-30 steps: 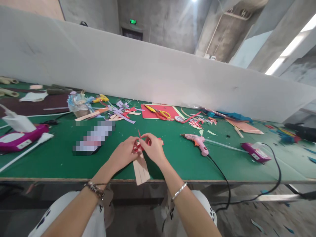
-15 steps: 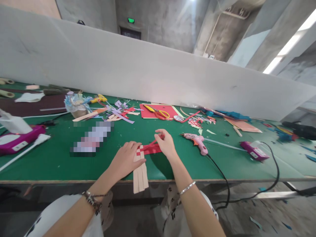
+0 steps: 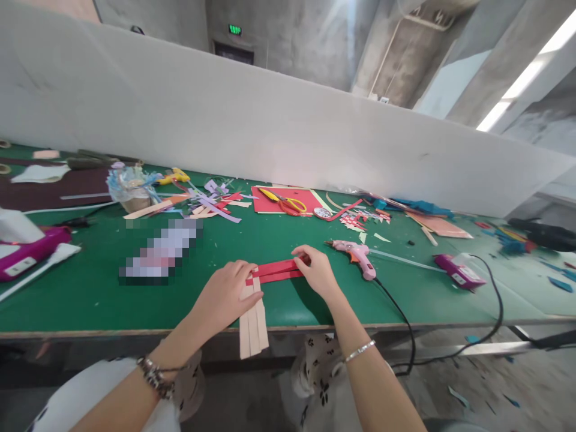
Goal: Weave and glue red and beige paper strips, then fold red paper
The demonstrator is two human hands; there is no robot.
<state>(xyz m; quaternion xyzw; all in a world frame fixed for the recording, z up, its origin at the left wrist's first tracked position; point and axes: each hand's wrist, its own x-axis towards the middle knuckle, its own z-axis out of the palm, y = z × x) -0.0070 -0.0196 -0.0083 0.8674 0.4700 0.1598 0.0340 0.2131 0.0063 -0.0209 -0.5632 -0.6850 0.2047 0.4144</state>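
i find my left hand (image 3: 225,294) part open, palm down, pinning the beige strips (image 3: 252,330) at their checkered end; their tails overhang the table (image 3: 148,309) edge. my right hand (image 3: 318,273) is pinched closed on the red strips (image 3: 275,270) between the hands. advised: even tension, check pressed flat, no twist. glue gun (image 3: 354,254) lies beyond the right hand.

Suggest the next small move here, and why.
I'd draw the red strips gently straight with the right hand, with the left hand steadying the checkered end. The right fingers are at the strips' far ends, the left hand lies over the cream strips, and a narrow gap shows between the red ones, so they probably need evening up.
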